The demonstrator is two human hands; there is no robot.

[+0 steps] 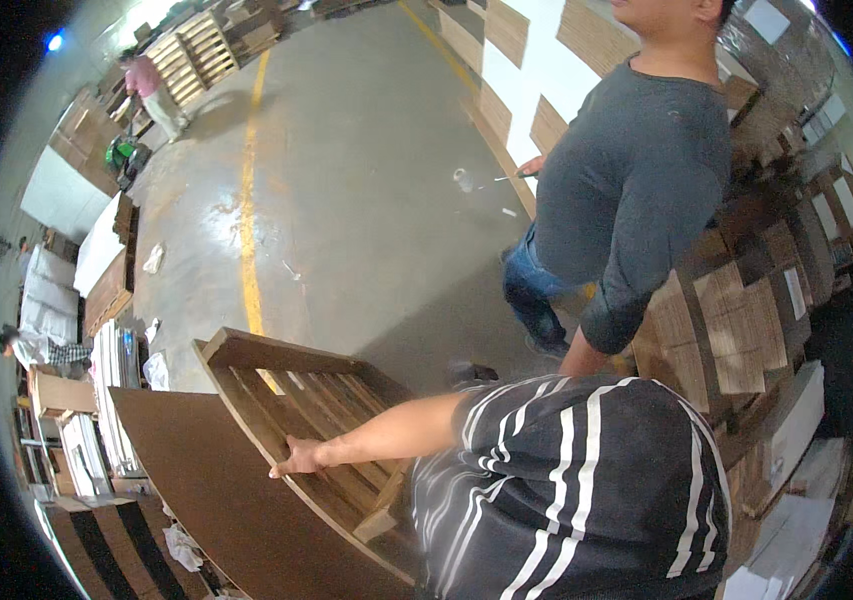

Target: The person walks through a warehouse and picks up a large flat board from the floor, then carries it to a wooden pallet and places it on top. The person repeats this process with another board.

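Note:
My left hand (296,456) reaches out to the left, its fingers closed over the edge of a wooden pallet (229,400). The pallet stands tilted, with its slats showing, and its lower end is hidden behind my striped sleeve. Directly left of the pallet is a large flat brown board (201,465), also tilted; I cannot tell whether the two touch. My right hand is out of the picture.
Close on my right stands a co-worker in a dark grey top (636,170). Stacked cardboard sheets (741,325) line the right side. A yellow line (248,190) crosses the grey floor. Another person (151,85) stands by a green machine (124,155) at far left.

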